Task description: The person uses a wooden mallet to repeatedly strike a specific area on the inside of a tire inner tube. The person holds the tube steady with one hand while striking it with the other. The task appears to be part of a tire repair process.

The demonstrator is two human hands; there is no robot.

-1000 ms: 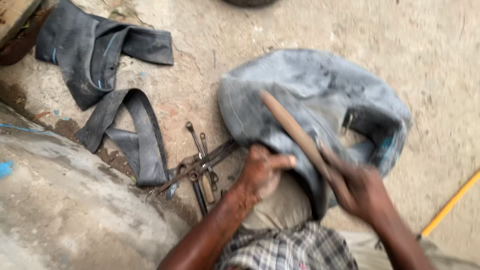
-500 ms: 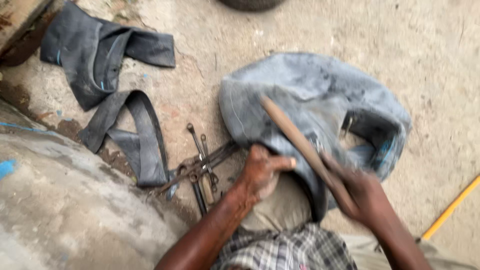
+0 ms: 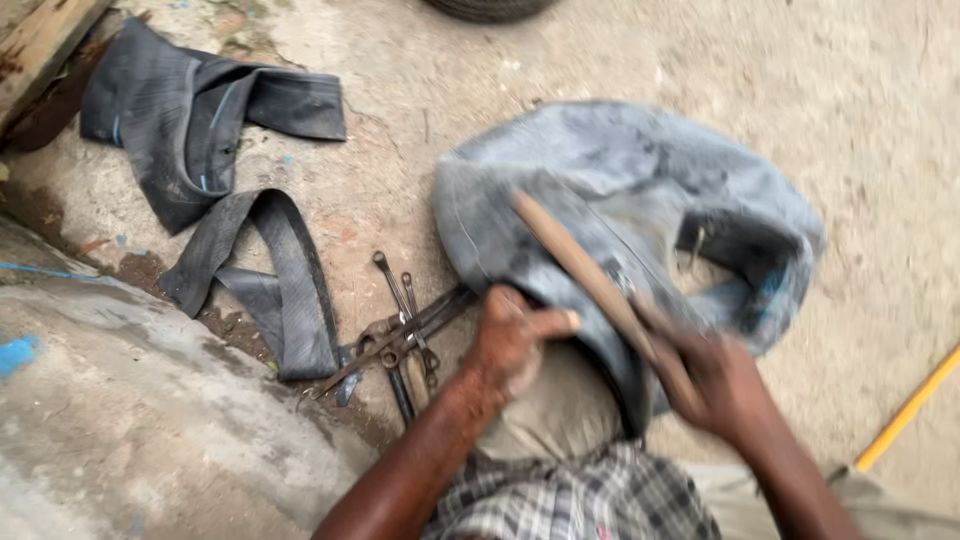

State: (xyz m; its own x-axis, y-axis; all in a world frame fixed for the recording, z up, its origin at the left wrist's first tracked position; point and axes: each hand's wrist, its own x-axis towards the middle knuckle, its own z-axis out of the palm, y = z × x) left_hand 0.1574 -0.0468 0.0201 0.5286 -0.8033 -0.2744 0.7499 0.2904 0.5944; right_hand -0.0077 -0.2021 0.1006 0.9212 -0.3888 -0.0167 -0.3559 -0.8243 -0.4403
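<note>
We see a big grey inner tube (image 3: 640,200) lying folded on the ground in the middle right of the frame, its near edge on our lap. Our left hand (image 3: 510,345) is closed on the tube's near edge and pins it down. Our right hand (image 3: 715,385) is wrapped tight around a wooden stick (image 3: 585,270) that leans up and to the left across the tube. The two hands are close together but do not touch.

To do this well, we think the left hand should keep the rubber flat and the stick should press evenly, so it does not slip off.

A small pile of metal spanners (image 3: 405,320) lies just left of our left hand. Two loose strips of black rubber (image 3: 200,120) lie in the upper left of the frame. A yellow rod (image 3: 905,410) shows at the right edge.
</note>
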